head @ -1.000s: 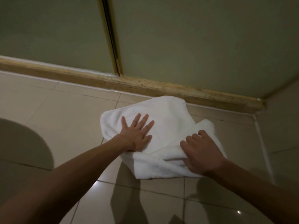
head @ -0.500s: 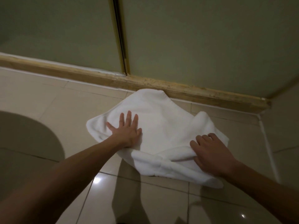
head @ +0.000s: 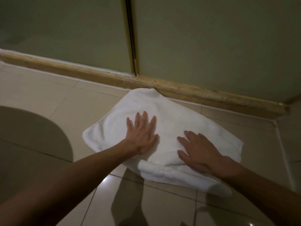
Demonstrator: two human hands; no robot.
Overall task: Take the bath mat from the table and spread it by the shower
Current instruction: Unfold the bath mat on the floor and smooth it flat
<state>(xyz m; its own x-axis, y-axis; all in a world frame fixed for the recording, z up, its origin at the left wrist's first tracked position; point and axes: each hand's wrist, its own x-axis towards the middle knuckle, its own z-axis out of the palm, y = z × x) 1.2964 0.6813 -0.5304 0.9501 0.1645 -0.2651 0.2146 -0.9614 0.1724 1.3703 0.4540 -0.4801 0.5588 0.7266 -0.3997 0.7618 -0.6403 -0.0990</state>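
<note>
The floor (head: 48,98) is made of pale glossy tiles, and at 12 o'clock it ends at a worn yellowish sill (head: 203,93) under the greenish glass panels (head: 211,38) of the shower. A thin gold-coloured strip (head: 132,38) runs up between the two panels. The white bath mat (head: 171,121) lies on the tiles just in front of this sill, in the lower middle of the view. It sits at an angle: its far corner at 12 o'clock touches the sill, and another corner points to 9 o'clock. The near edge at 6 o'clock is folded over into a thick roll. The left hand (head: 141,136) rests flat on the mat's 9 o'clock half, with fingers straight and spread towards 12 o'clock, gripping nothing. The right hand (head: 198,149) lies palm down on the 4 o'clock part, with fingers stretched towards 10 o'clock. It also holds nothing and only presses the cloth. At 9 o'clock of the view a dark rounded shape (head: 32,136) covers the tiles; I cannot tell what it is
</note>
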